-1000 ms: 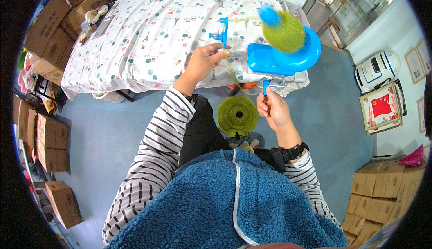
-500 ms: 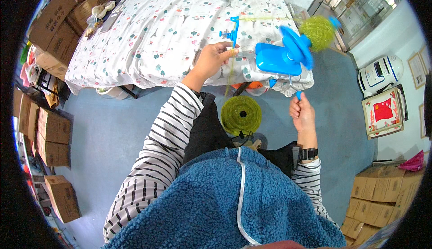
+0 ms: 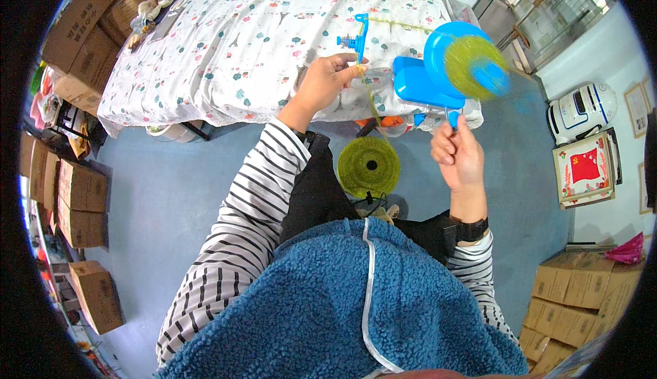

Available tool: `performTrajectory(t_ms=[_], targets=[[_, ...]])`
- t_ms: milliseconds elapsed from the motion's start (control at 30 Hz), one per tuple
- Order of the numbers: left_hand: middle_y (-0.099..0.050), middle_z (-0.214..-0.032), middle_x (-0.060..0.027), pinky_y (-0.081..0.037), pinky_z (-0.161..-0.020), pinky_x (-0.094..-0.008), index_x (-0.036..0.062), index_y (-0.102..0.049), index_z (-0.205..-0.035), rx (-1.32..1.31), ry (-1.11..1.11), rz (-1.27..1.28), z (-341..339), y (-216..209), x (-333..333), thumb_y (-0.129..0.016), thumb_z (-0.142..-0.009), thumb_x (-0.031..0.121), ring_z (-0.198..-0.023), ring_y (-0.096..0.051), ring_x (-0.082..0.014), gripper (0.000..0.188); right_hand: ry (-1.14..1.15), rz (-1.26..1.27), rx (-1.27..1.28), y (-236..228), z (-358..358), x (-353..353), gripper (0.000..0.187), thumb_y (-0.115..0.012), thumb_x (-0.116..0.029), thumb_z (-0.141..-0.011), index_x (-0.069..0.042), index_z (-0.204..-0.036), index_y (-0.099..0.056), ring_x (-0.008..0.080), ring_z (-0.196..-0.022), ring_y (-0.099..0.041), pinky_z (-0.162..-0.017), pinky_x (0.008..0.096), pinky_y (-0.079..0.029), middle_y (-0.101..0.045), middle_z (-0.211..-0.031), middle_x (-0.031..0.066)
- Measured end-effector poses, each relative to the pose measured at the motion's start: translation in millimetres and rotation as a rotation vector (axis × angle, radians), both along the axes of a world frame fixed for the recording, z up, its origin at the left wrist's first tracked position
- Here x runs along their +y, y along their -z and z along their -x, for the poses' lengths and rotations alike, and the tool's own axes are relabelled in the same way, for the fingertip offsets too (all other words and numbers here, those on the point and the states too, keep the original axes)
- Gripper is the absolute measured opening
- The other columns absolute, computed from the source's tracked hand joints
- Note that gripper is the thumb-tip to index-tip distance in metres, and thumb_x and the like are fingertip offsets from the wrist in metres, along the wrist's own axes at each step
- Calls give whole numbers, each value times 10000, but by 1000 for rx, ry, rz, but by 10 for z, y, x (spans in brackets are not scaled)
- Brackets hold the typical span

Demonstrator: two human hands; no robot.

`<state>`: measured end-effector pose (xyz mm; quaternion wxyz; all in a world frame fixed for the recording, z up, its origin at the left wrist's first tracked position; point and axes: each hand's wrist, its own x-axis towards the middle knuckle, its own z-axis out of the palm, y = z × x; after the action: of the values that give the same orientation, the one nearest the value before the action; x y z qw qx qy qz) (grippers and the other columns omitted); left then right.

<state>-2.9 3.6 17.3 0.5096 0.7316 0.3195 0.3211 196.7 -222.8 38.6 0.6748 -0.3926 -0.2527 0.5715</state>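
A blue yarn winder (image 3: 419, 81) stands at the right front corner of the cloth-covered table. My right hand (image 3: 460, 160) is closed on the small blue knob of its crank handle (image 3: 452, 119). On the winder's blue disc (image 3: 435, 60), a tilted ball of yellow-green yarn (image 3: 465, 64) is smeared by motion. My left hand (image 3: 327, 86) pinches the yarn strand (image 3: 372, 98) just below a blue yarn guide (image 3: 361, 36) with a spring. This strand rises from a yellow-green yarn cone (image 3: 356, 180) on the floor, and another stretch (image 3: 404, 24) crosses from the guide to the ball.
A patterned white cloth (image 3: 239, 57) covers the table. Cardboard boxes (image 3: 82, 204) stand along the left, with more boxes (image 3: 571, 283) at the lower right. A white appliance (image 3: 582, 112) and a framed picture (image 3: 585, 167) are by the right wall. An orange thing (image 3: 389, 122) lies beneath the table's edge.
My right hand has moved up with the crank knob. The disc and yarn ball have turned, and the ball now tilts toward me. My left hand stays by the guide, pinching the strand.
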Motion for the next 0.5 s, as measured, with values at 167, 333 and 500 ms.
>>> performTrajectory(t_ms=[167,333,500], targets=[[-527,-654,31,-377,-548,-216,85,-711,-1171,-32,14,-9,-4,-11,-20,-651,-950,240,-589,-440,-47,277,-65,39,-24,197,185,118,404,-396,-429,-1053,-96,-852,-503,80,-529,-335,-506,236,-271,-380,-651,-23],[-512,-649,36,-373,-554,-218,92,-712,-1168,-22,1,33,-15,2,-17,-656,-949,263,-589,-432,-49,283,-85,115,-72,414,196,126,398,-432,-416,-1045,-86,-848,-536,95,-534,-384,-512,249,-297,-435,-644,-12],[-585,-687,15,-409,-577,-218,37,-696,-1178,-7,5,50,-1,12,19,-719,-896,305,-605,-493,-51,391,-49,251,-130,667,80,52,407,-457,-421,-1034,-84,-820,-536,96,-527,-386,-506,253,-286,-428,-631,-19]])
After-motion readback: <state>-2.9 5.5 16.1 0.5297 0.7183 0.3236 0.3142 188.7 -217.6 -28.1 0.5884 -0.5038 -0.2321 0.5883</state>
